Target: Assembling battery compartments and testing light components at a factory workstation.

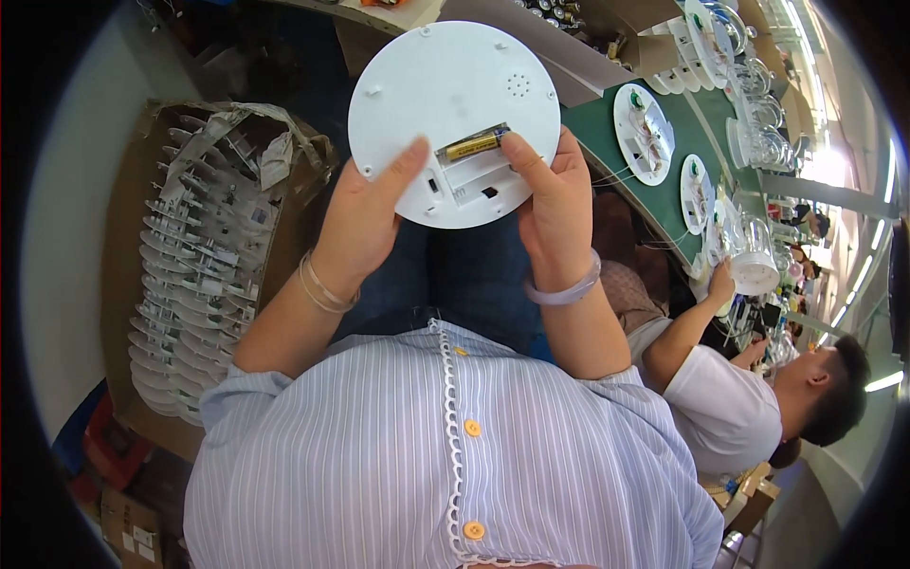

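Observation:
I hold a round white plastic disc (445, 95) up in front of me with both hands, its back side facing me. An open battery compartment (469, 171) sits near its lower edge, with one gold and black battery (474, 144) lying in the top slot. My left hand (365, 213) grips the disc's lower left rim, thumb flat on the plastic. My right hand (550, 204) holds the lower right rim, its thumb pressing on the battery's right end.
A cardboard box (128, 284) at my left holds several stacked white discs (194, 275). A green conveyor (668, 204) at the right carries more round white parts (643, 133) and clear domes (754, 251). Another person in a white shirt (725, 412) works beside it.

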`<state>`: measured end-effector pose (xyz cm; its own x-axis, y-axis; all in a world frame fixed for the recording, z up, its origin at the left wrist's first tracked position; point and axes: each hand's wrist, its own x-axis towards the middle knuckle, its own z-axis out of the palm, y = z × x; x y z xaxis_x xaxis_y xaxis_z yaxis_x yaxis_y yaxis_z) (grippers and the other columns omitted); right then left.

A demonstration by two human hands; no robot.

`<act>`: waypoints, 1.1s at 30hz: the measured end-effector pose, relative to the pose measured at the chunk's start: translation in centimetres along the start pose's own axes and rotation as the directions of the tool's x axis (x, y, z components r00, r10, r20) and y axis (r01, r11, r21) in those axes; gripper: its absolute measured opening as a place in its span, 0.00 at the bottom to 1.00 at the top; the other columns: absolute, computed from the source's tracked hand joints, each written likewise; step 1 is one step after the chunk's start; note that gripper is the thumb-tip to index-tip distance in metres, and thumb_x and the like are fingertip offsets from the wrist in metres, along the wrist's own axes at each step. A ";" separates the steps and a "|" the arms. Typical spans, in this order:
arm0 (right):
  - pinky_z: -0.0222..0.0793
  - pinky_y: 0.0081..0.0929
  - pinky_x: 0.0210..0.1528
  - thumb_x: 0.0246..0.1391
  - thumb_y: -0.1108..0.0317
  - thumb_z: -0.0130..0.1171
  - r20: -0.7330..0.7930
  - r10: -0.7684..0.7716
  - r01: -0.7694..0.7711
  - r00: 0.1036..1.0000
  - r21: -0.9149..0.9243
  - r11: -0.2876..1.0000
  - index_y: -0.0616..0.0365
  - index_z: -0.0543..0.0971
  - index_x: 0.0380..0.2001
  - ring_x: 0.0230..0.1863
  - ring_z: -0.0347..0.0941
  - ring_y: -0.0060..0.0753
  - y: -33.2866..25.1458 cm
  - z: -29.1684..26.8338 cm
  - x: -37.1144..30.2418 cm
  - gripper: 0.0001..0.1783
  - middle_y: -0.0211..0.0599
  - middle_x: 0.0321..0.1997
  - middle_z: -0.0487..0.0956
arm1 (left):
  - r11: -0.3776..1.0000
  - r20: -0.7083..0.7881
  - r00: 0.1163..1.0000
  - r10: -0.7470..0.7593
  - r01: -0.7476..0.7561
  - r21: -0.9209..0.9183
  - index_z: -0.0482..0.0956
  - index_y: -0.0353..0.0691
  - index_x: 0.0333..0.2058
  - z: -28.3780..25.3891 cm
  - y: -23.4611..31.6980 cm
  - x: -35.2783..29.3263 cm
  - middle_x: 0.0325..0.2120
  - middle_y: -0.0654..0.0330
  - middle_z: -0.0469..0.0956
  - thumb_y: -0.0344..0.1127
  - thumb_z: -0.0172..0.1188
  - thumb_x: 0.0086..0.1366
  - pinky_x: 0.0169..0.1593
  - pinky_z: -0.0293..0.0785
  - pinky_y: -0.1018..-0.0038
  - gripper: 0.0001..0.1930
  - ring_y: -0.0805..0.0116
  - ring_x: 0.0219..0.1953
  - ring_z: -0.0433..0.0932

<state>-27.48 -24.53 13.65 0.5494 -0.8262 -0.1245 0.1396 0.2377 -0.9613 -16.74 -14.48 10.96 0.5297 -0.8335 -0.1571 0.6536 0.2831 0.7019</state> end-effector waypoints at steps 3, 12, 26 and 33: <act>0.63 0.21 0.43 0.37 0.73 0.61 0.035 0.017 -0.006 0.999 -0.284 0.959 0.65 0.63 0.43 0.38 0.68 0.27 -0.6 -0.8 -0.3 0.28 0.38 0.38 0.71 | 0.998 0.036 0.999 -0.039 0.036 0.059 0.66 0.33 0.45 -1.0 0.3 0.2 0.39 0.57 0.71 0.39 0.47 0.60 0.44 0.66 0.79 0.18 0.73 0.41 0.70; 0.65 0.25 0.42 0.31 0.68 0.66 0.148 0.000 0.072 0.989 -0.482 0.873 0.65 0.61 0.43 0.39 0.68 0.30 -0.2 -2.3 -0.2 0.34 0.41 0.38 0.70 | 0.978 0.104 0.994 -0.031 0.009 0.208 0.68 0.33 0.42 -1.2 -0.1 -0.4 0.35 0.57 0.73 0.41 0.47 0.60 0.40 0.68 0.80 0.18 0.74 0.37 0.72; 0.63 0.20 0.32 0.36 0.69 0.59 0.311 -0.600 0.416 0.737 -0.909 0.040 0.60 0.75 0.29 0.29 0.69 0.27 -9.0 -0.6 7.5 0.12 0.38 0.28 0.73 | 0.997 -0.027 0.997 -0.077 0.077 0.004 0.64 0.31 0.45 -1.1 -0.7 0.9 0.40 0.55 0.70 0.38 0.47 0.59 0.45 0.66 0.76 0.19 0.69 0.42 0.70; 0.66 0.25 0.31 0.30 0.70 0.60 0.322 -0.257 0.340 0.911 -0.940 0.025 0.67 0.75 0.26 0.27 0.72 0.37 -10.5 0.8 11.1 0.15 0.47 0.24 0.74 | 0.998 -0.027 0.997 -0.066 0.067 0.023 0.64 0.30 0.45 -1.2 -0.8 1.2 0.40 0.54 0.70 0.39 0.47 0.59 0.45 0.66 0.76 0.20 0.69 0.42 0.70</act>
<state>-22.20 -35.82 22.53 0.7304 -0.6491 0.2126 -0.5844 -0.7550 -0.2974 -15.97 -15.13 9.37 0.4997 -0.8374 -0.2215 0.6750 0.2161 0.7055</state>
